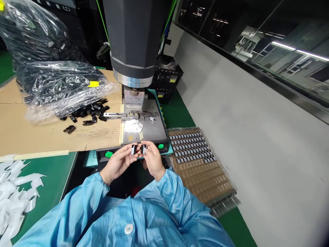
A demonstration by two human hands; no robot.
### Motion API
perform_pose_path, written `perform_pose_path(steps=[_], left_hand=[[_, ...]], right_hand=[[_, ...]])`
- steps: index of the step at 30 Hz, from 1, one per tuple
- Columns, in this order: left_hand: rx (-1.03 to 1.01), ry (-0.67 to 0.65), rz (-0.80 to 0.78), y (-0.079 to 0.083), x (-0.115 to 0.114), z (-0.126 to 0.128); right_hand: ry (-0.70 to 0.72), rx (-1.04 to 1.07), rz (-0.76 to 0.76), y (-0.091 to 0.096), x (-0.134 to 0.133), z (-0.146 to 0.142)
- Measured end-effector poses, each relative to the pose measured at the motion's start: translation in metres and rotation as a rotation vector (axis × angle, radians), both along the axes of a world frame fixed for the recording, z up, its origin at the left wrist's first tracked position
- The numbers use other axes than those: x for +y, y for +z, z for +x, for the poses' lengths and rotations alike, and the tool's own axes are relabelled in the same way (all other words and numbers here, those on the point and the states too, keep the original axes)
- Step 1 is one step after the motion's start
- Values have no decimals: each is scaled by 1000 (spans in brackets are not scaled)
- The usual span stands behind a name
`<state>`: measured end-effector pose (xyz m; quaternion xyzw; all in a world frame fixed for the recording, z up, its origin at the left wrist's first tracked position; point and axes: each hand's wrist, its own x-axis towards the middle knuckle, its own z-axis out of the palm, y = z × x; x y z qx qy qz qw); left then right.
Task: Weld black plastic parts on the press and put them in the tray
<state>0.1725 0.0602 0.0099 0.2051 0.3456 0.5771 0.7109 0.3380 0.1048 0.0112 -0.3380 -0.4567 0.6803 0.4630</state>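
My left hand (pixel 118 163) pinches a small black and white part (pixel 133 149) between thumb and fingers. My right hand (pixel 152 157) pinches a second, similar small part (pixel 143 149) right beside it. Both hands are held close together just in front of the machine's metal base plate (pixel 151 132), between its two green buttons (pixel 108 154) (pixel 160 146). A pile of small white pieces (pixel 133 126) lies on the plate. The fixture (pixel 133 114) sits under the big grey press head (pixel 133 41).
A brown tray (pixel 205 171) with rows of small dark parts stands to the right. Loose black parts (pixel 88 113) spill from clear plastic bags (pixel 56 82) on cardboard (pixel 38 133) at left. White scraps (pixel 12 199) lie on the green mat. A grey wall runs along the right.
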Motion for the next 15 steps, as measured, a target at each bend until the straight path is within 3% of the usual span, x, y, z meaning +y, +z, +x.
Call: perform_pose_path(steps=[2, 6, 9, 12, 15], left_hand=[[54, 9, -7, -1, -2, 1], [237, 61, -17, -9, -9, 8], [403, 27, -39, -18, -14, 13], [558, -74, -56, -26, -20, 18], [634, -155, -71, -36, -27, 17]], right_hand=[[-31, -114, 73, -3, -2, 3], [-43, -516, 359, -6, -17, 11], [-42, -798, 475, -10, -29, 18], [-71, -911, 536, -22, -38, 33], [-179, -926, 521, -43, -40, 70]])
